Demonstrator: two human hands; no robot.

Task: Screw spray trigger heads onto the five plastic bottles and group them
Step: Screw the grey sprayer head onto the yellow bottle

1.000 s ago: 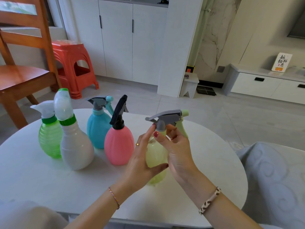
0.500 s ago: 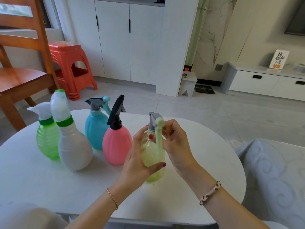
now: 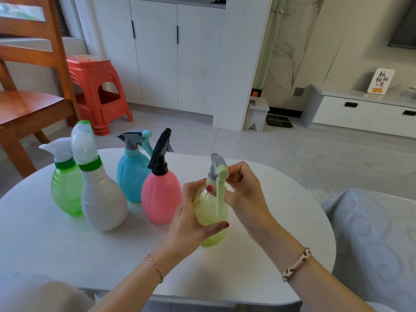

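Observation:
A pale yellow-green bottle [image 3: 210, 212] stands on the white table [image 3: 67, 248], right of centre. My left hand [image 3: 191, 219] wraps around its body. My right hand [image 3: 245, 194] pinches the neck under its grey and light green trigger head [image 3: 219, 174], whose lever points toward me. Left of it stand a pink bottle with a black trigger head [image 3: 161, 194], a blue bottle with a grey head [image 3: 131, 174], a white bottle with a green collar [image 3: 101, 199] and a green ribbed bottle with a white head [image 3: 65, 190], close together.
A wooden chair [image 3: 29, 97] and a stack of red plastic stools [image 3: 99, 91] stand beyond the table's left side. A grey patterned cushion [image 3: 371, 239] lies at the right. White cabinets and a low drawer unit line the far wall.
The trigger head on the yellow-green bottle has turned from pointing sideways to pointing toward me. My hands stayed on the bottle and its neck.

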